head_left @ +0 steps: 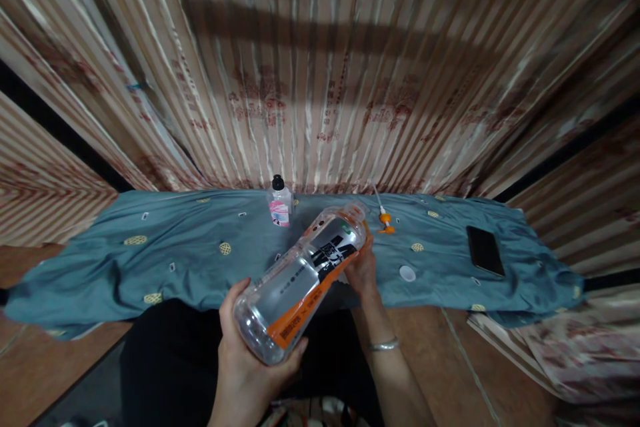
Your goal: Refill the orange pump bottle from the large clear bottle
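A large clear plastic bottle (295, 273) with a silver, black and orange label is held tilted above my lap, its open neck pointing up and to the right. My left hand (255, 353) is wrapped round its base, thumb and fingers on opposite sides. Near the neck, my right hand (363, 267) grips the far side, with most of its fingers hidden behind the bottle. Beyond the neck, an orange pump head (385, 221) with a thin clear tube lies on the cloth.
A small clear bottle (280, 203) with a black cap and pink label stands on the teal cloth (195, 267). To the right lie a white round lid (407, 273) and a dark phone (485, 250). A patterned curtain (320, 80) hangs behind.
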A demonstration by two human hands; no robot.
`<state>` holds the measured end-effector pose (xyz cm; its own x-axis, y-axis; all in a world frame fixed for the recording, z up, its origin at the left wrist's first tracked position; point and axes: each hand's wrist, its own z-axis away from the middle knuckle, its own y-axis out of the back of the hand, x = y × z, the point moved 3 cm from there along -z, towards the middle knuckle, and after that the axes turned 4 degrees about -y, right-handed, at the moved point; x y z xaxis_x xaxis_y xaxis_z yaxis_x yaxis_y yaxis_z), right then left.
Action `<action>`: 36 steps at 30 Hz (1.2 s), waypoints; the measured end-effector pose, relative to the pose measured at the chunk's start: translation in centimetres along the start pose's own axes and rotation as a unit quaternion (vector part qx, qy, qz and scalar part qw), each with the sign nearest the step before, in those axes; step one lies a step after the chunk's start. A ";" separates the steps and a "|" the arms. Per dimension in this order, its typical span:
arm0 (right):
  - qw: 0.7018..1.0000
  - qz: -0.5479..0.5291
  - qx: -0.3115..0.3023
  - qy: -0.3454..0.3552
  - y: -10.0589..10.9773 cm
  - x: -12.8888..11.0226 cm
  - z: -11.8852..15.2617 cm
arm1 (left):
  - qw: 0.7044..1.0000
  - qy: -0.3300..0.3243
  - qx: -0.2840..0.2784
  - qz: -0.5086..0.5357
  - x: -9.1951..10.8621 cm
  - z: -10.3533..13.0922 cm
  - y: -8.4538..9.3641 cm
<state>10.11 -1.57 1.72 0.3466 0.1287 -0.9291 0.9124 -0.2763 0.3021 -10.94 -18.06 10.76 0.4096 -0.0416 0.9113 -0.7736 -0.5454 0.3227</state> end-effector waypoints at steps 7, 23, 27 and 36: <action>1.000 0.006 0.002 0.008 0.1 -0.2 0.0 | 1.000 0.003 0.006 0.017 0.6 0.0 -0.2; 1.000 -0.014 -0.013 0.009 0.0 0.1 -0.1 | 1.000 0.006 -0.003 0.011 -0.2 0.1 -0.1; 1.000 -0.020 -0.017 0.004 0.0 -0.1 -0.1 | 1.000 0.023 0.001 0.011 0.2 0.1 -0.1; 1.000 -0.014 -0.009 -0.006 -0.1 0.2 -0.1 | 0.999 0.036 0.002 0.024 0.7 0.0 -0.3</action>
<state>10.14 -1.44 1.49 0.3179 0.1245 -0.9399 0.9255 -0.2560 0.2791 -10.40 -17.96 11.29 0.3370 -0.0076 0.9415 -0.7892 -0.5475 0.2781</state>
